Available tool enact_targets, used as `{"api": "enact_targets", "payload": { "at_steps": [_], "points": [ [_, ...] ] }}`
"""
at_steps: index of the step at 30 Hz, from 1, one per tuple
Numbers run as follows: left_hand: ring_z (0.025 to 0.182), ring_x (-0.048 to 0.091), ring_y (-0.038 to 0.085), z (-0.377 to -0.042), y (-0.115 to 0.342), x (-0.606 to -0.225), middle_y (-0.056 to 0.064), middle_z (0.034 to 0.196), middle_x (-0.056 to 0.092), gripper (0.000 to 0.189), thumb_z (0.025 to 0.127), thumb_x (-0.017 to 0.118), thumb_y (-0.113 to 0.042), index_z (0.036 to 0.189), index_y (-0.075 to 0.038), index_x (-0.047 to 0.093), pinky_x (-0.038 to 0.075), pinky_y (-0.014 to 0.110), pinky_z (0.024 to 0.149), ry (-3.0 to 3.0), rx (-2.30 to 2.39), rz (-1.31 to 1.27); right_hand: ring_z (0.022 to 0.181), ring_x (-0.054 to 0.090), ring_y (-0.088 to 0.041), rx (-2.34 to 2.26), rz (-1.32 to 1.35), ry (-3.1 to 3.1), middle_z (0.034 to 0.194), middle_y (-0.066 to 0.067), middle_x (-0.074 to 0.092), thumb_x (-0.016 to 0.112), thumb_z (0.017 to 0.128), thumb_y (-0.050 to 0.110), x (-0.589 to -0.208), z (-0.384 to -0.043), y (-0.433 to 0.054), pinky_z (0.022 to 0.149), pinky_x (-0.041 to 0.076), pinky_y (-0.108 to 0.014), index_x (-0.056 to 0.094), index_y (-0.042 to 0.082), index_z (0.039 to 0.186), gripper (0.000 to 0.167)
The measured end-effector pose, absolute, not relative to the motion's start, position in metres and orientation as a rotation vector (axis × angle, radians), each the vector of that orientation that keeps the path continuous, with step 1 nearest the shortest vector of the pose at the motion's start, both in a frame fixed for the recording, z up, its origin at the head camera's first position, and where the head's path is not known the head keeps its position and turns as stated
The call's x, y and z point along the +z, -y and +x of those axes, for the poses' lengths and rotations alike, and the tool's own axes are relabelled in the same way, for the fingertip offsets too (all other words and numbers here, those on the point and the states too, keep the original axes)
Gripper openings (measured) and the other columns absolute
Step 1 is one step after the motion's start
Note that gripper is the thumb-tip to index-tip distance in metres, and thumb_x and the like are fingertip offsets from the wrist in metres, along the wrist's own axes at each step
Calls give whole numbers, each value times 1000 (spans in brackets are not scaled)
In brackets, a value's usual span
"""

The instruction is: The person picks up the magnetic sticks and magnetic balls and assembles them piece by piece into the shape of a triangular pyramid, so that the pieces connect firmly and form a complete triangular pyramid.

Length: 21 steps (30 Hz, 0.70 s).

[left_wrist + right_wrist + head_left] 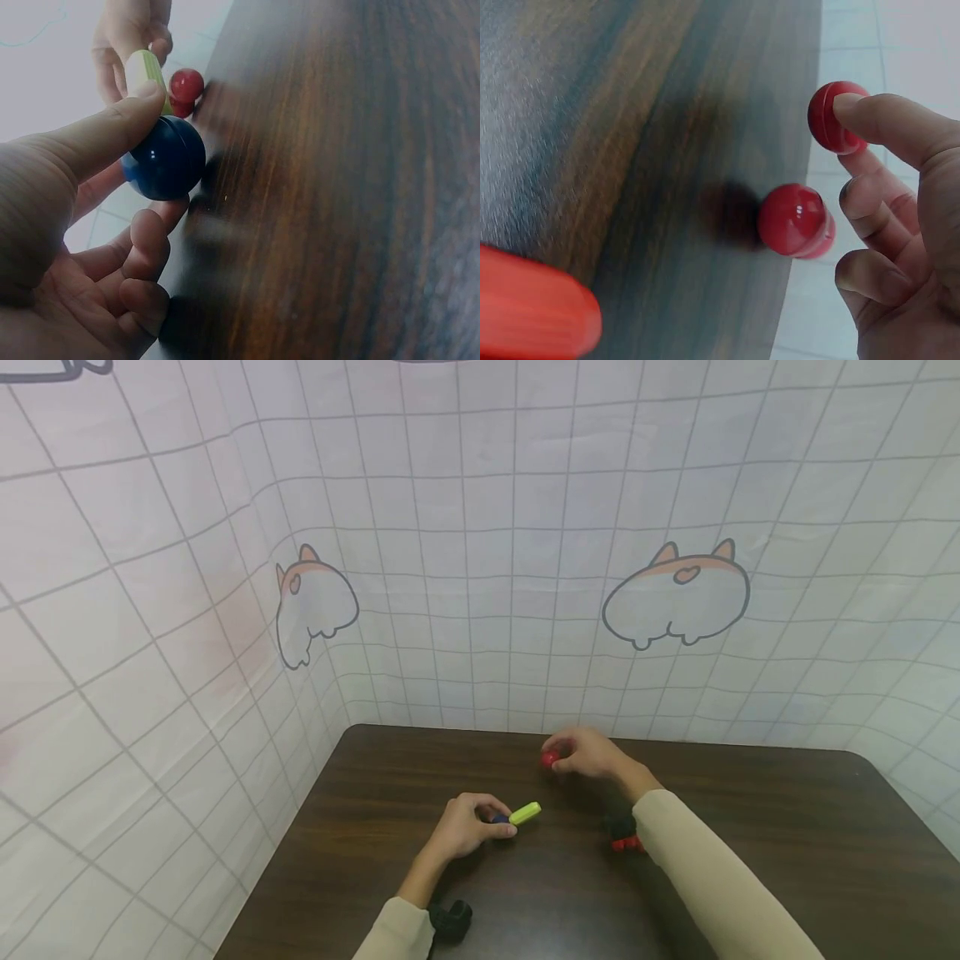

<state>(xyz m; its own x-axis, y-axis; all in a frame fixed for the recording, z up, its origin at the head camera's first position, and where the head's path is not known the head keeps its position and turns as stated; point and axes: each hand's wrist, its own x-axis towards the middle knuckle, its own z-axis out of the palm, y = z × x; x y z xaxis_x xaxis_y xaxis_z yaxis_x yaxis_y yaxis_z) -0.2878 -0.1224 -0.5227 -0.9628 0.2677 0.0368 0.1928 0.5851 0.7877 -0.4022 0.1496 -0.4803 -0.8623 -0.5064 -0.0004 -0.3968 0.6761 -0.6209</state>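
Observation:
My left hand (461, 828) pinches a small toy with a round blue head (166, 159) and a ridged lime-green handle (525, 813), which looks like a maraca. The thumb lies where handle meets head, and the handle points right. Farther back, my right hand (588, 753) pinches a seamed red ball (826, 118) between thumb and fingers, just above the table. A second shiny red ball (791, 219) is close beside it, below the fingers. In the head view, one red shape (551, 758) shows at the fingertips.
A red ridged piece (628, 843) lies by my right sleeve; a red-orange rounded end (536, 304) shows large in the right wrist view. The dark wooden table (555, 893) ends at a gridded white cloth (487, 610) behind and to the left. Black camera mounts (452, 922) sit at the wrists.

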Motion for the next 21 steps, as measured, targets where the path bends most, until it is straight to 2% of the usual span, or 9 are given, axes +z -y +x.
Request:
{"api": "enact_targets", "payload": {
  "at_steps": [10,15,21],
  "points": [
    [76,55,13,-288,122,-523,-7,82,65,21,80,88,-35,97,-24,80,44,28,61,-2726,1331,386,126,62,-39,-1136,-684,-2679,133,-18,65,75,92,12,-470,-398,-169,100,54,-51,70,7,124,33],
    [76,55,13,-287,122,-523,-7,83,66,22,80,88,-35,97,-24,80,44,28,61,-2726,1336,393,117,67,-37,-1210,-594,-2659,132,-18,64,75,92,13,-469,-396,-177,86,60,-42,69,9,126,35],
    [74,54,13,-287,122,-523,-6,83,65,22,80,88,-35,98,-24,80,45,27,60,-2714,1339,390,104,70,-31,-1290,-556,-2645,134,-19,63,75,93,13,-469,-389,-191,75,58,-34,67,8,129,37]
  ]
}}
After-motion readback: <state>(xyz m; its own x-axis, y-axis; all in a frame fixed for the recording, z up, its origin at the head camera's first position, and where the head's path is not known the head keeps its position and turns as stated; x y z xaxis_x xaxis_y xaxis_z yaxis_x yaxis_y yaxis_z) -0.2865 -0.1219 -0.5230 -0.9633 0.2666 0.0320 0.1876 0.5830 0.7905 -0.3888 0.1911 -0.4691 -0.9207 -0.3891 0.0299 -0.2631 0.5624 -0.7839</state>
